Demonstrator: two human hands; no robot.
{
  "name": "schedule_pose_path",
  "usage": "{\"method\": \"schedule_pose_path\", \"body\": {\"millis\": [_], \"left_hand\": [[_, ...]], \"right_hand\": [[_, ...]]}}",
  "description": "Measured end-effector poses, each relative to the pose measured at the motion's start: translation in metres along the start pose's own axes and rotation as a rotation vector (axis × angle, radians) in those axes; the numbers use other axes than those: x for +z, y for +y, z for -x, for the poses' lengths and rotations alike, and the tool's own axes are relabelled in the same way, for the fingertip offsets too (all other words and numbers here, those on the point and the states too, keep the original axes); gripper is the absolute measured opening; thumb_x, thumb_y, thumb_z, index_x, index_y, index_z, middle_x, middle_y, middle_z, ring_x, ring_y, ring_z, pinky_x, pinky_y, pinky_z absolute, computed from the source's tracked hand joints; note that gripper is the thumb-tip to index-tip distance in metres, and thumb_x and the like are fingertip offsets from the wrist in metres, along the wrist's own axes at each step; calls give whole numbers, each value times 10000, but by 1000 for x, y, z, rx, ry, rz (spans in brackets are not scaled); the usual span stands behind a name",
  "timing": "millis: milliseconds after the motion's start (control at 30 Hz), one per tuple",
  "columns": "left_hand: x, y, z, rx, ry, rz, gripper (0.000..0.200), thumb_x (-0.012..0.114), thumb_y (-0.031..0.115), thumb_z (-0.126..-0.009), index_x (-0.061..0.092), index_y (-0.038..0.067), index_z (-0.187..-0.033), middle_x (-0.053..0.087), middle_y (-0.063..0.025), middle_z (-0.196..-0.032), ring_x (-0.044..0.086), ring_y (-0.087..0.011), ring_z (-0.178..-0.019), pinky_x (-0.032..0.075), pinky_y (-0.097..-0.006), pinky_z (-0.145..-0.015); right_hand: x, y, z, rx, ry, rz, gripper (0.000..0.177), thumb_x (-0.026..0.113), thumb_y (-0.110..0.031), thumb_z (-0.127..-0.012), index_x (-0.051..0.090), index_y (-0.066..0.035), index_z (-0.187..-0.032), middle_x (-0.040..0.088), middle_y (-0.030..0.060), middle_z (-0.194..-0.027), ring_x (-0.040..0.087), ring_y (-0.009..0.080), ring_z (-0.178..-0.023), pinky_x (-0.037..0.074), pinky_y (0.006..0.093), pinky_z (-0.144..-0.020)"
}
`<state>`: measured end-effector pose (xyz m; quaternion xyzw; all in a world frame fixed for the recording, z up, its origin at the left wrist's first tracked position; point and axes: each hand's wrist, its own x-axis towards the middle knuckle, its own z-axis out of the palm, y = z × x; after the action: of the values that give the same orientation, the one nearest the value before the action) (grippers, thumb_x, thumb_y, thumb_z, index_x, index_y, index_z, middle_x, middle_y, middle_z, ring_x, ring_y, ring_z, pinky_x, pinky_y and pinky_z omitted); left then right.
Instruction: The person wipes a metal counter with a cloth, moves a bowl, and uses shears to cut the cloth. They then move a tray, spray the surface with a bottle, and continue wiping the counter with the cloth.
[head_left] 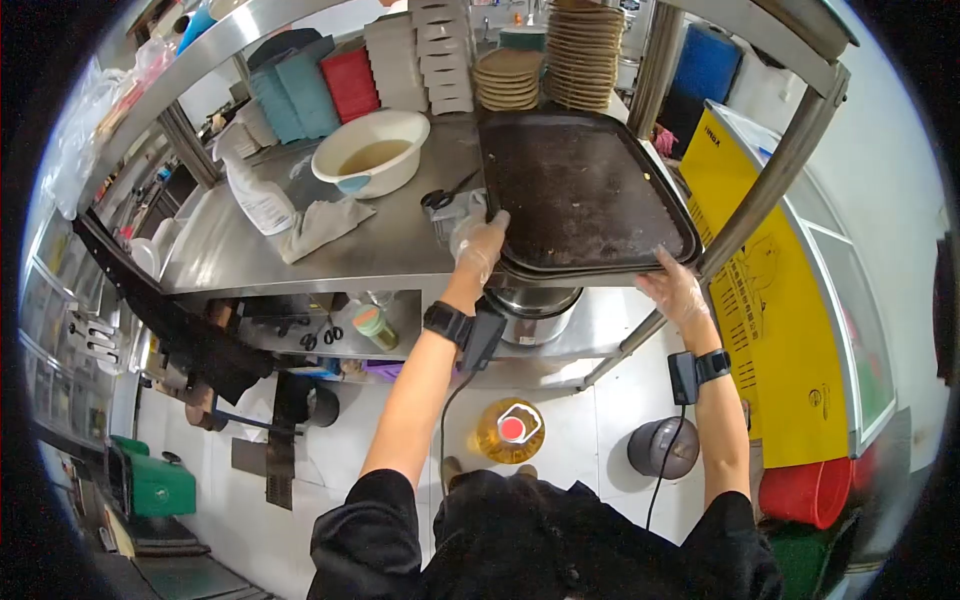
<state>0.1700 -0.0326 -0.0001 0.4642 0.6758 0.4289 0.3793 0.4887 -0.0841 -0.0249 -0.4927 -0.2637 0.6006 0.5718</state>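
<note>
A dark, rectangular serving tray (590, 190) lies at the right end of the steel counter, with at least one more tray rim just beneath it. My left hand (480, 245), in a clear plastic glove, grips its left edge near the front corner. At the front right corner, my gloved right hand (675, 288) holds the rim, thumb on top and the other fingers partly hidden. Black-handled scissors (440, 199) and a crumpled grey cloth (458, 214) lie beside my left hand.
On the counter (400, 245) are a white basin (392, 180) of cloudy liquid, a spray bottle (255, 190) and a cloth (325, 225). Stacked plates (580, 60) stand behind the tray. A steel post (770, 190) rises at right; an oil jug (511, 432) stands on the floor.
</note>
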Motion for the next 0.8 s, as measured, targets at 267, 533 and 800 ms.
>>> {"method": "schedule_pose_path", "body": {"millis": [267, 533, 800], "left_hand": [[-39, -66, 45, 452, 172, -62, 302, 583, 224, -913, 658, 31, -1134, 674, -167, -1076, 628, -268, -1007, 463, -335, -898], [-69, -129, 102, 358, 111, 331, 222, 552, 104, -945, 639, -5, -1117, 667, -101, -1049, 617, -157, -981, 462, -278, -883], [-154, -167, 100, 299, 127, 62, 245, 539, 173, -965, 657, 38, -1133, 683, -70, -1018, 618, -144, -937, 470, -284, -858]], "right_hand": [[-18, 4, 3, 68, 20, 456, 687, 528, -735, -822, 582, -51, -793, 690, 157, -808, 686, 244, -762, 546, 355, -732], [83, 50, 73, -86, -570, 680, 391, 600, -427, -932, 601, -40, -983, 661, 75, -783, 640, 131, -690, 533, 261, -649], [242, 102, 91, -712, -553, 960, 333, 660, -258, -875, 619, -70, -1147, 673, 124, -1100, 658, 270, -986, 520, 351, -829]]}}
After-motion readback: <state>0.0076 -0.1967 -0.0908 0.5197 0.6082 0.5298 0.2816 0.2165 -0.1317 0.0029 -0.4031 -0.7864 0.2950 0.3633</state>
